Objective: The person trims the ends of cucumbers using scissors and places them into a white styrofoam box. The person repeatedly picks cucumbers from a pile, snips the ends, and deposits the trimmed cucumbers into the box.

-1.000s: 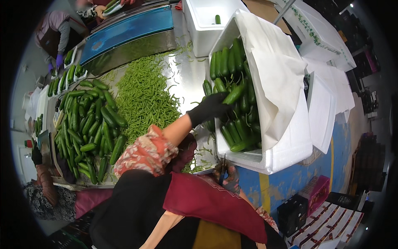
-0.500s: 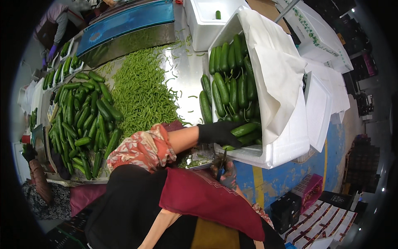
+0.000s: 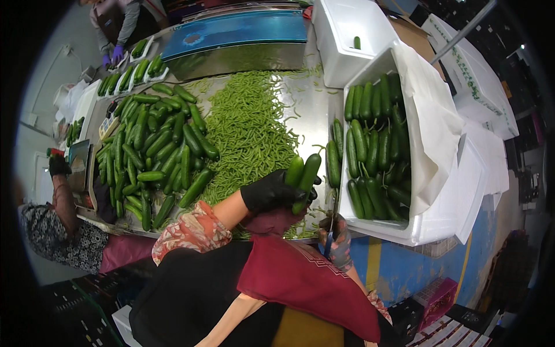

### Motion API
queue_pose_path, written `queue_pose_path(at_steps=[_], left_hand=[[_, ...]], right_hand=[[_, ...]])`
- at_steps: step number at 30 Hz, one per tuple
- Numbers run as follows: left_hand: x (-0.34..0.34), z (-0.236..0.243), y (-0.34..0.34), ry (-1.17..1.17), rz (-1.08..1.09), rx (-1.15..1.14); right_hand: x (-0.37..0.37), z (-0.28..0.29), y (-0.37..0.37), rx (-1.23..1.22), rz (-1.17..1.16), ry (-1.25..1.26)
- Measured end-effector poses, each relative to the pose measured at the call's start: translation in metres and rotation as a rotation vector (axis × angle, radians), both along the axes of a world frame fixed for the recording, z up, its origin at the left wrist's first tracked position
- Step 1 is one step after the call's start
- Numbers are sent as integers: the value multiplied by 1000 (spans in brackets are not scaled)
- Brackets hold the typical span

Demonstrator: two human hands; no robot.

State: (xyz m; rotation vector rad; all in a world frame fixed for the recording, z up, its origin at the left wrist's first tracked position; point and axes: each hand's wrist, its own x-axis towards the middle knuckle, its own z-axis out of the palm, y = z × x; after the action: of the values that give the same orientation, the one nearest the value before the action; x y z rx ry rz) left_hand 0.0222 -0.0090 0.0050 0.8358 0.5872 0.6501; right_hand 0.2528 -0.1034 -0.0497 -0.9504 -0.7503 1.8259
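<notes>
My left hand (image 3: 272, 194), in a black glove, is closed around two cucumbers (image 3: 307, 179) above the near edge of the metal table. Their upper ends stick out past the fingers. Lower and to the right, my right hand (image 3: 340, 243) wears a grey patterned glove and grips scissors (image 3: 329, 240) with a blue handle, the narrow blades pointing up. To the right stands a white foam box (image 3: 376, 228) lined with white sheeting, cucumbers (image 3: 373, 144) lying in rows inside. A few loose cucumbers (image 3: 333, 162) rest along its left wall.
A big heap of cucumbers (image 3: 156, 150) covers the table's left part, beside a spread of small green peppers or beans (image 3: 248, 127). Farther back are a blue-topped metal piece (image 3: 237, 37) and another foam box (image 3: 352, 17). Co-workers stand at the far left and near left.
My left hand has come out of the foam box and moved left, bringing two cucumbers with it. The view has shifted, so the surroundings sit farther right. My right hand still holds the scissors.
</notes>
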Motion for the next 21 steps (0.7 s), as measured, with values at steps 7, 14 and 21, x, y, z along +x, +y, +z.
queue_pose_path(at_steps=[7,14,21], left_hand=[[-43,6,-15,540,-36,474],[-58,41,-24,843,-120,615],[-53,9,-26,-558,433,-572]], right_hand=[[-17,20,19,43,95,-106],[-29,20,19,73,138,-176],[-48,1,11,169,-10,-280]])
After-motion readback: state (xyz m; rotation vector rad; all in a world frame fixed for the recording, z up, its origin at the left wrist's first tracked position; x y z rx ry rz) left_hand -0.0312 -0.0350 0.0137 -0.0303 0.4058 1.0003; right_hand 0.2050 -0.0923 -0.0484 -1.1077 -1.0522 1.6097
